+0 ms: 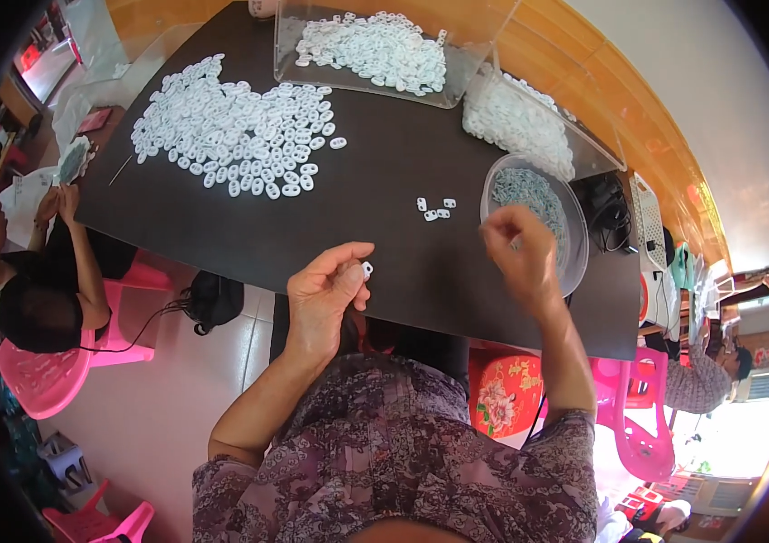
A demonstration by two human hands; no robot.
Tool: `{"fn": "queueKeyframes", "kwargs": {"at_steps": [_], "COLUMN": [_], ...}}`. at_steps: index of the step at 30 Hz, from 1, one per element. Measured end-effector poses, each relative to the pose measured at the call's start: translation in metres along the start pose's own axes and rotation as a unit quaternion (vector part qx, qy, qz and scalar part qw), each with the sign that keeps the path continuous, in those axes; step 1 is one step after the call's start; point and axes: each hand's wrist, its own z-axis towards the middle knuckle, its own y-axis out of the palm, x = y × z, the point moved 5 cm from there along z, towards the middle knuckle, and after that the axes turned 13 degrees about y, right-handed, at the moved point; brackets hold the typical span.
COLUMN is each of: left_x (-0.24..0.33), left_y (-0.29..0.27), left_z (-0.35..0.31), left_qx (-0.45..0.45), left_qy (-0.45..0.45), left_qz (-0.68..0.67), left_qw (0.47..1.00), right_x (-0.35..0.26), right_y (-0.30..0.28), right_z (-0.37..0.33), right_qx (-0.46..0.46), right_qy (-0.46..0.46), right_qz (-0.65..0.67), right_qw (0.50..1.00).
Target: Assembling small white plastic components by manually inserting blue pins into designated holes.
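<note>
My left hand [330, 288] is above the table's near edge, pinching a small white plastic piece with a dark hole [367, 270] between thumb and fingers. My right hand [522, 249] is over the near left rim of a clear round bowl [577, 258]. Its fingers are curled together, and whatever they hold, if anything, is too small to make out. The bowl holds many small greyish metal-looking parts [529, 192]. Left of the bowl, several small white pieces with dark centres [431, 214] lie in a loose group on the dark table [384, 167].
A big heap of white oval two-holed pieces [230, 127] covers the table's far left. Behind stand a clear bin of white pieces [375, 52] and another clear container of them [515, 118]. Black cables [609, 213] lie right of the bowl. Another person [40, 281] sits at left.
</note>
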Motion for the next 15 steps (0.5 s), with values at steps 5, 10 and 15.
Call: {"fn": "queueKeyframes", "kwargs": {"at_steps": [5,10,15], "left_x": [0.000,0.004,0.005], "left_y": [0.004,0.003,-0.001], "left_z": [0.001,0.000,-0.002], "left_qx": [0.006,0.005,0.022], "left_qy": [-0.001,0.013,0.006], "left_qz": [-0.021,-0.077,-0.061], "left_qw": [1.000,0.997,0.998], "right_x": [-0.045,-0.064,-0.070], "right_y": [0.057,0.082,0.080], "right_z": [-0.030,-0.035,-0.035], "right_qx": [-0.092,-0.092,-0.054], "right_qy": [-0.017,-0.074,-0.118], "right_qz": [0.148,0.151,0.131], "right_qw": [0.985,0.982,0.983]}}
